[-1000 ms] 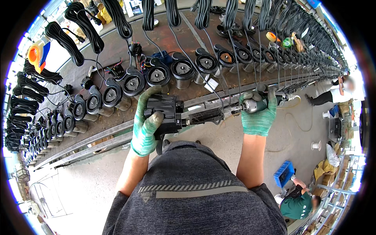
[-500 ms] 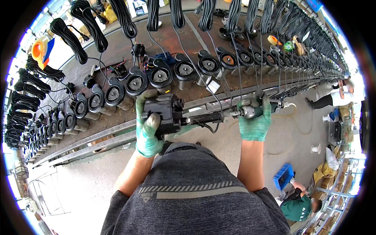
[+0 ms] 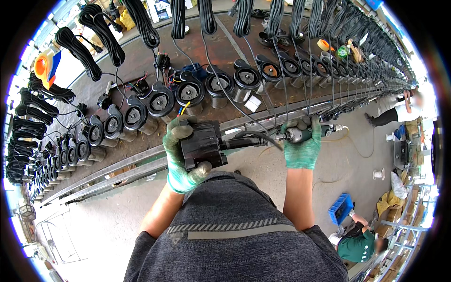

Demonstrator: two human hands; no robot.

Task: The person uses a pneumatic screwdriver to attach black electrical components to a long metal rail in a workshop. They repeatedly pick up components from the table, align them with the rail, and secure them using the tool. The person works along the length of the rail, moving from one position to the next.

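Note:
My left hand, in a green glove with grey-coated fingers, is wrapped around a black plastic housing. Yellow and blue wire ends stick up beside it. My right hand, gloved alike, grips a dark green power screwdriver with a metal nose. The tool lies level, pointing left at the housing. Between them runs a dark shaft-like length reaching the housing's right side; whether the bit sits in a screw is hidden. A black cord loops over this stretch.
Round black-topped metal motors line the bench edge. Bundled black cables hang above them. A tape dispenser is at far left. A thin hose trails from the screwdriver. Two people and a blue crate are at right.
My left hand has turned the housing, so a flatter side faces up and the coloured wires show. The cord loop has swung up across the shaft. My right hand has shifted slightly left.

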